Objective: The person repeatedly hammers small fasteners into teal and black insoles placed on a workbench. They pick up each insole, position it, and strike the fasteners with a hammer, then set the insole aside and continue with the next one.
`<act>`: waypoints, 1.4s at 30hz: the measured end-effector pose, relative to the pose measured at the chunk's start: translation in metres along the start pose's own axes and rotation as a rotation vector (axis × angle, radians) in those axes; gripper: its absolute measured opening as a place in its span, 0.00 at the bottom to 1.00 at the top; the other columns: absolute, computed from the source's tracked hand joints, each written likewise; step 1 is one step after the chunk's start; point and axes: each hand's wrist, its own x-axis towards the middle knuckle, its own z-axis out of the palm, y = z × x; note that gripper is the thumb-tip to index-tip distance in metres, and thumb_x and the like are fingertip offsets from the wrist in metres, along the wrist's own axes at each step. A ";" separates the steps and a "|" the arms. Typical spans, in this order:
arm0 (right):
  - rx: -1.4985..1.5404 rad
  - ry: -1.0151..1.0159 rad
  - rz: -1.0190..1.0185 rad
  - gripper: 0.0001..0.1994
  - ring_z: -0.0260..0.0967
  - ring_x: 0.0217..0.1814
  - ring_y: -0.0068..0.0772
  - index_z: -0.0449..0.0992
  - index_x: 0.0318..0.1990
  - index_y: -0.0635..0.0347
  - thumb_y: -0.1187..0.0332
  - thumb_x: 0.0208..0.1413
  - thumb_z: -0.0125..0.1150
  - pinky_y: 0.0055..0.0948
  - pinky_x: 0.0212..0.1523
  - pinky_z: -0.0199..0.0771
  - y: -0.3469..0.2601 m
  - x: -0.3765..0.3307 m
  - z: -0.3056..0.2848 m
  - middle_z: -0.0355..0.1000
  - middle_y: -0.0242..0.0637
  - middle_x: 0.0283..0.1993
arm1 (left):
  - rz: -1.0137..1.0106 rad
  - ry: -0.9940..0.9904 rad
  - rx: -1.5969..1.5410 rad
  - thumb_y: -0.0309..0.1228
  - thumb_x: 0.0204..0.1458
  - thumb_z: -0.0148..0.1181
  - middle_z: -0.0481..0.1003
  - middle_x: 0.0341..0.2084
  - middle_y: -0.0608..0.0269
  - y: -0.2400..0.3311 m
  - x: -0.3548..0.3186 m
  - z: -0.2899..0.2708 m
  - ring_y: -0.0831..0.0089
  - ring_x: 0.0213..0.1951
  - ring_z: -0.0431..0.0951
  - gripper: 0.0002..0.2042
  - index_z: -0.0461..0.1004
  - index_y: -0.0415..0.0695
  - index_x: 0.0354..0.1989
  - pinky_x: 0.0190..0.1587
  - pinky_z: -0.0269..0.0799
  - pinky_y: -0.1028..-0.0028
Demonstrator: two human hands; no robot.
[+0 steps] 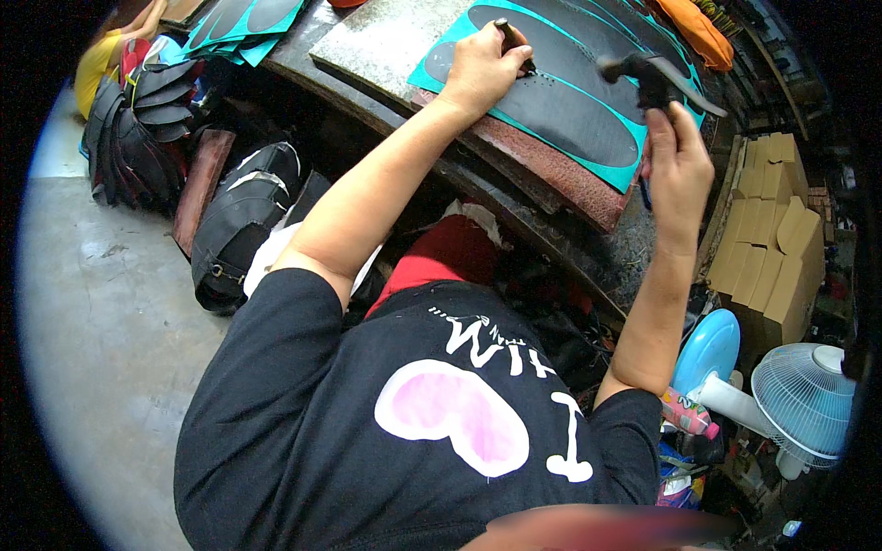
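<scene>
Beneath my hands lies a teal sheet with long dark grey oval, sole-like shapes on it. My left hand rests at its left part, fingers wrapped round a short dark punch-like tool whose lower tip meets a grey oval. Small dark dots show on the sheet beside that tip. To the right, my right hand is raised over the sheet's edge, closed round a hammer. The hammer is smeared by motion, and its dark head hangs above the sheet, apart from the punch.
A reddish-brown slab lies under the sheet, beside a grey metal plate. More teal pieces are stacked at the far left. Cardboard boxes and a fan stand right; black bundles stand left. Another person's arm shows far left.
</scene>
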 end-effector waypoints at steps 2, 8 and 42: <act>0.186 0.029 -0.135 0.16 0.64 0.24 0.15 0.74 0.51 0.63 0.62 0.62 0.60 0.18 0.25 0.65 -0.015 -0.004 -0.015 0.72 0.30 0.26 | -0.015 -0.071 0.022 0.30 0.50 0.63 0.79 0.26 0.53 -0.003 0.002 -0.002 0.59 0.31 0.82 0.07 0.75 0.41 0.32 0.35 0.76 0.66; 0.001 0.252 -0.458 0.15 0.75 0.29 0.38 0.75 0.48 0.62 0.62 0.60 0.60 0.30 0.31 0.72 -0.031 -0.007 0.011 0.75 0.46 0.31 | 0.271 -0.145 0.349 0.32 0.52 0.63 0.79 0.27 0.52 0.011 -0.005 0.005 0.62 0.29 0.81 0.09 0.74 0.41 0.36 0.34 0.76 0.68; 0.222 0.023 -0.160 0.17 0.69 0.25 0.23 0.75 0.49 0.61 0.58 0.60 0.61 0.24 0.28 0.70 -0.025 0.000 -0.004 0.74 0.36 0.27 | 0.016 -0.021 0.064 0.29 0.50 0.63 0.79 0.25 0.53 -0.002 -0.001 -0.016 0.62 0.27 0.81 0.07 0.75 0.40 0.34 0.33 0.76 0.67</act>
